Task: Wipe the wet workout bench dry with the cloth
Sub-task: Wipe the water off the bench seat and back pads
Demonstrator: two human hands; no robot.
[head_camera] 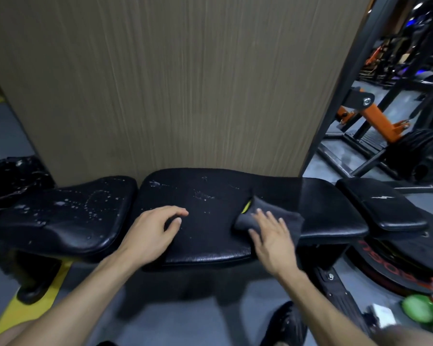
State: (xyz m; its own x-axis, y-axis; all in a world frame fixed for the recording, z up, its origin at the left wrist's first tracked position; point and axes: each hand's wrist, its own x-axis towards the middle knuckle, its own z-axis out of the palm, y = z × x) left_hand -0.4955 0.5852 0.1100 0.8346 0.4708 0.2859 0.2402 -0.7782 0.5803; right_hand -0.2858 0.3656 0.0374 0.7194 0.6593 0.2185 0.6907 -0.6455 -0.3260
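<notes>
A wood-grain panel (pixel 175 83) stood at the far side; an orange-and-black weight machine (pixel 375 118) stood far right; a green object (pixel 419 311) lay near right.

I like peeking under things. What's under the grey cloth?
The black bench pad lies under the grey cloth, with the right hand pressing flat on top. Whether water drops sit beneath it can't be seen; the cloth covers that patch.

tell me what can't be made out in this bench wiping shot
- Bench pad beneath the cloth: head view, covered by cloth and right hand, so wet or dry unknown.
- Bench under the left hand: hidden by it.
- Green object, lower right: blurred, unidentifiable.
</notes>
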